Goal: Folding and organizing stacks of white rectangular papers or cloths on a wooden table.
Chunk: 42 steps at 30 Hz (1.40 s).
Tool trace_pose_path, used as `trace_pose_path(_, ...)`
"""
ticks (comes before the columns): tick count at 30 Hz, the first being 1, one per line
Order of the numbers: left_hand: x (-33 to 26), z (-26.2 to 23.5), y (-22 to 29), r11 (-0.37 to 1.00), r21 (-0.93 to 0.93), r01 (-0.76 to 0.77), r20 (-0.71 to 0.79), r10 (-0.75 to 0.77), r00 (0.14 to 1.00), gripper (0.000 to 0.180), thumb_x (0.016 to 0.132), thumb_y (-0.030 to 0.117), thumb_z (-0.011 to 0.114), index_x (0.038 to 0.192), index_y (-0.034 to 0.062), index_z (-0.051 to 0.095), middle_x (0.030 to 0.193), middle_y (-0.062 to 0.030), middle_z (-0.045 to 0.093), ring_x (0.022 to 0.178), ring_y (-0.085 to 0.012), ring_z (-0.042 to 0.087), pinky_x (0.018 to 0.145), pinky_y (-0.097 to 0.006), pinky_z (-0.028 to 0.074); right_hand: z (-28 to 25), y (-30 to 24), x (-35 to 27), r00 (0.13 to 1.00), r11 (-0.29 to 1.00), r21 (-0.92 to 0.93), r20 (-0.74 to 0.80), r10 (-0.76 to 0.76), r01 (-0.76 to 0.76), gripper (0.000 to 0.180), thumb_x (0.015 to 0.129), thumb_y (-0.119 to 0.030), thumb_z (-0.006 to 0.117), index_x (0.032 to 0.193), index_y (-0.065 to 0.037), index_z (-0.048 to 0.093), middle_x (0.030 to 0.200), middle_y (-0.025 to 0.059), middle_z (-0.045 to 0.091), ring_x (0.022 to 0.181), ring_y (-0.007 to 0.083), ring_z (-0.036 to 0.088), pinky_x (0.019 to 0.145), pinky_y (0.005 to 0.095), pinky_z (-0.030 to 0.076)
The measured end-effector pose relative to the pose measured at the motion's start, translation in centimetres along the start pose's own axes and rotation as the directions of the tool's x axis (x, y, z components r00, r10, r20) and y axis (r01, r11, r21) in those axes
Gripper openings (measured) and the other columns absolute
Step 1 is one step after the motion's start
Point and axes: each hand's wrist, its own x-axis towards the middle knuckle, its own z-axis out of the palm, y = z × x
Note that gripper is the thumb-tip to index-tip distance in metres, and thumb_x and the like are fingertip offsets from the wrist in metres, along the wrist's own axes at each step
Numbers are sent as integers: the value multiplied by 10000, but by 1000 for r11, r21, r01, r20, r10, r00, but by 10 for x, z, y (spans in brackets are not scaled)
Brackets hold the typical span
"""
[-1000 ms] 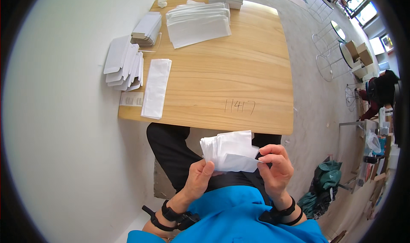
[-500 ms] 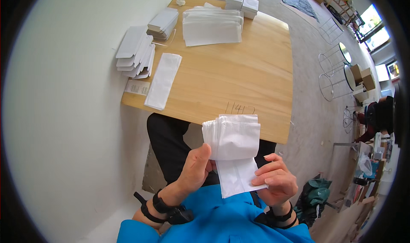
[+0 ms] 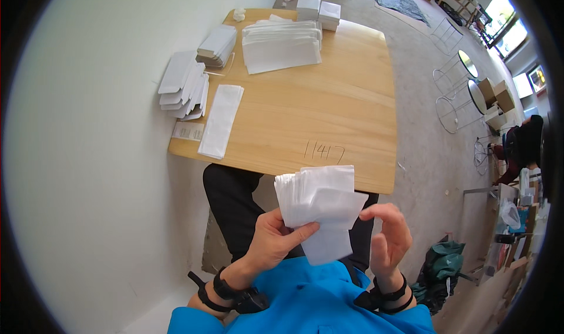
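Note:
My left hand (image 3: pixel 275 240) is closed on a bundle of folded white paper sheets (image 3: pixel 329 207) above my lap, just off the table's near edge. Its thumb lies across the front of the bundle, while the other fingers are mostly hidden behind it. The left side of the bundle shows many thin layers. One sheet bulges forward on the right, and a paler flap hangs below the thumb. My right hand (image 3: pixel 390 237) is raised beside the bundle's right edge, with fingers apart and nothing in them. Its index fingertip is close to the paper corner.
On the wooden table (image 3: pixel 305 111) lie a narrow white paper stack (image 3: pixel 221 121), a wide paper pile (image 3: pixel 282 49), flat white cartons (image 3: pixel 179 81) and small white boxes (image 3: pixel 308 8). A wall (image 3: pixel 88 158) stands at left. Stools (image 3: pixel 476 96) and a green bag (image 3: pixel 442 260) are at right.
My left thumb has moved right, across the front of the bundle. The front sheet has risen and now bulges. My right hand has let go of the lower flap and moved up.

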Motion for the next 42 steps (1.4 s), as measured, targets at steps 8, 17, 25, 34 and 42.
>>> trace_pose_path(8,-8,6,-3,999,37,-11,-15,12,1000,284,836,38,710,1109,1,646,993,-69,689,894,-106,632,791,-261,520,18,-7,4,868,815,377,-53,494,-440,374,790,56,685,1132,28,537,949,92,599,882,151,585,829,272,475)
trace_pose_path(17,-7,2,-6,999,31,7,-9,-7,1000,306,823,31,721,1113,-12,633,1006,-75,686,889,-109,632,792,-252,519,4,5,-6,999,972,230,-17,-39,42,290,740,89,706,991,-13,602,864,98,647,819,211,602,763,332,496)
trace_pose_path(25,-4,-15,-16,978,-201,-52,134,80,988,516,981,404,482,1232,-46,507,1148,-123,608,1041,-170,601,897,-331,500,-7,0,-4,971,981,78,148,-185,175,141,729,-9,747,823,-74,665,836,67,676,845,243,613,738,348,499)
trace_pose_path(34,0,-8,-9,995,-75,-59,91,65,994,706,964,555,352,1279,-71,436,1173,-166,585,1079,-226,602,919,-375,505,-13,0,-8,965,983,75,192,-176,164,128,722,-16,750,809,-90,691,834,56,699,866,240,623,779,375,482)
trace_pose_path(42,3,-1,1,993,-120,17,47,-11,999,687,988,535,311,1288,-72,429,1178,-171,583,1068,-223,604,916,-368,501,-15,-10,-6,947,990,58,288,-139,128,199,672,56,747,828,-50,683,838,81,697,840,248,637,810,400,480)
